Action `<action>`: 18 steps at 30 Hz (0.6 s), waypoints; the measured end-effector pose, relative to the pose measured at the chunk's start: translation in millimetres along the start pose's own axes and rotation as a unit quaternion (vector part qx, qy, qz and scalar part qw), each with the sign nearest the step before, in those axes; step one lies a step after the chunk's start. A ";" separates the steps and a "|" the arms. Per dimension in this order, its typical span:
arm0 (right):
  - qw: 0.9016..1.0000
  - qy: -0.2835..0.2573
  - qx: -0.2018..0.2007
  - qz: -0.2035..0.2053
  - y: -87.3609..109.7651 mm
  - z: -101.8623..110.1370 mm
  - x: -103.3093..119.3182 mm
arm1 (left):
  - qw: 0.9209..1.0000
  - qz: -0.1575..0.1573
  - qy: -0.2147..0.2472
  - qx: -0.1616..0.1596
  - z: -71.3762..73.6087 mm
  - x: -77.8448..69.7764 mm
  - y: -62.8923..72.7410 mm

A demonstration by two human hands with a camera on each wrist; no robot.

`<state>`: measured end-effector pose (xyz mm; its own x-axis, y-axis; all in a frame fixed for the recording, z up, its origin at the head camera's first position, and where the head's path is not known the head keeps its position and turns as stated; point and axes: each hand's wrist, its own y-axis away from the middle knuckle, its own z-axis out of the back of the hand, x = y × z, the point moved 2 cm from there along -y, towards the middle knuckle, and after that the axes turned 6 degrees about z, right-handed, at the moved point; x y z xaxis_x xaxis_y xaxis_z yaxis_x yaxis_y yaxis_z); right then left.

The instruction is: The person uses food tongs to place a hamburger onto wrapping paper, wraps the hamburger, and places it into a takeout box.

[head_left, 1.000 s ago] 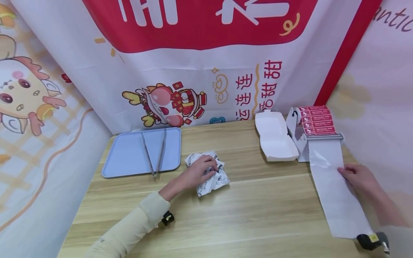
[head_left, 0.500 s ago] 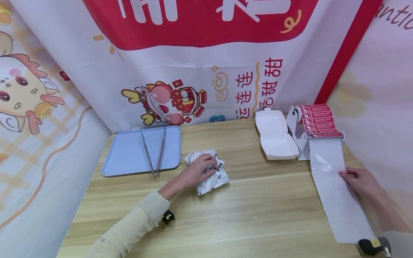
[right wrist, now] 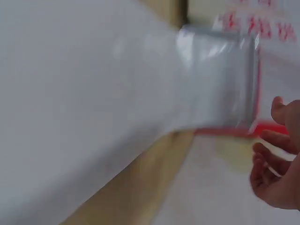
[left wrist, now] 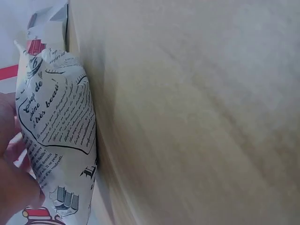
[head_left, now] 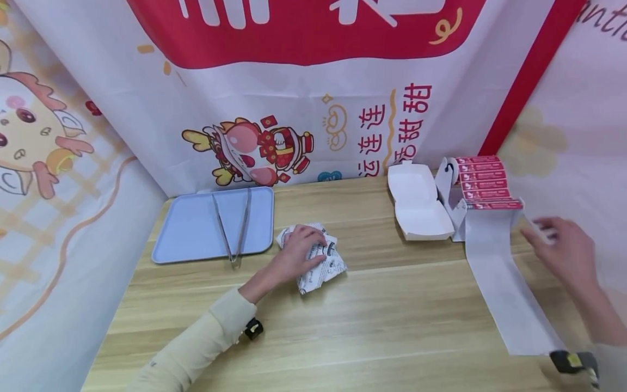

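Observation:
A packet wrapped in printed paper point(head_left: 318, 275) lies at the middle of the wooden table. My left hand point(head_left: 297, 253) grips it from above; in the left wrist view the thumb point(left wrist: 23, 190) bends against the paper. At the right, my right hand point(head_left: 568, 256) hovers beside a roll of red labels point(head_left: 482, 177) on a dispenser point(head_left: 447, 188). A long white backing strip point(head_left: 499, 296) trails from the dispenser toward the table's front. Seen from the right wrist, the fingers point(right wrist: 272, 166) are loosely bent and apart from the blurred strip.
A white folding food box point(head_left: 423, 218) stands with its lid up next to the dispenser. A blue tray point(head_left: 188, 228) sits at the back left, and metal tongs point(head_left: 235, 258) lie across its front edge. Printed cloth banners point(head_left: 294, 87) hang behind the table and at both sides.
My right hand has let go of the strip's right edge and moved up and right, near the dispenser. More red labels now show at the cutter. The left hand stays on the packet.

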<state>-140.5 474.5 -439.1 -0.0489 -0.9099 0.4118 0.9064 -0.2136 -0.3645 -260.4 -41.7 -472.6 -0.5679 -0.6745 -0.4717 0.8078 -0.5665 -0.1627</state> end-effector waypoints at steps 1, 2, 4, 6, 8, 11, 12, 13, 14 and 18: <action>1.000 0.009 -0.004 0.023 -9.9 -1.9 16.3 | 1.000 0.020 -0.002 -0.009 0.7 0.6 0.6; 0.999 0.017 0.005 0.045 -19.9 -5.2 31.6 | 0.999 0.038 -0.004 -0.014 1.0 1.0 0.9; 0.995 0.037 0.034 0.091 -36.7 -13.4 55.3 | 0.997 0.072 -0.008 -0.013 0.9 1.3 1.8; 0.987 0.075 0.061 0.132 -48.4 -20.4 68.1 | 0.996 0.092 -0.011 0.000 0.1 0.6 2.6; 0.979 0.105 0.074 0.161 -54.7 -24.3 73.0 | 0.995 0.096 -0.010 0.014 -0.7 -0.5 3.2; 0.970 0.135 0.067 0.191 -58.7 -25.1 72.2 | 0.996 0.089 -0.007 0.019 0.1 -1.9 3.1; 0.969 0.140 0.063 0.196 -59.6 -24.7 71.3 | 0.996 0.086 -0.008 0.017 0.8 -2.1 3.0; 0.968 0.140 0.057 0.199 -60.6 -24.2 70.2 | 0.996 0.084 -0.010 0.015 1.5 -2.1 3.0; 0.969 0.138 0.055 0.198 -61.5 -23.6 69.1 | 0.996 0.083 -0.012 0.014 2.2 -2.1 3.2; 0.987 0.073 0.021 0.139 -63.9 -17.2 56.8 | 0.996 0.087 -0.011 0.016 4.3 -1.8 4.7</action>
<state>-208.4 430.4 -406.8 0.1470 -0.9737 0.1739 0.9100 0.0642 -0.4096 -256.2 -45.2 -468.8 -0.4232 -0.7744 -0.4704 0.8893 -0.4544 -0.0520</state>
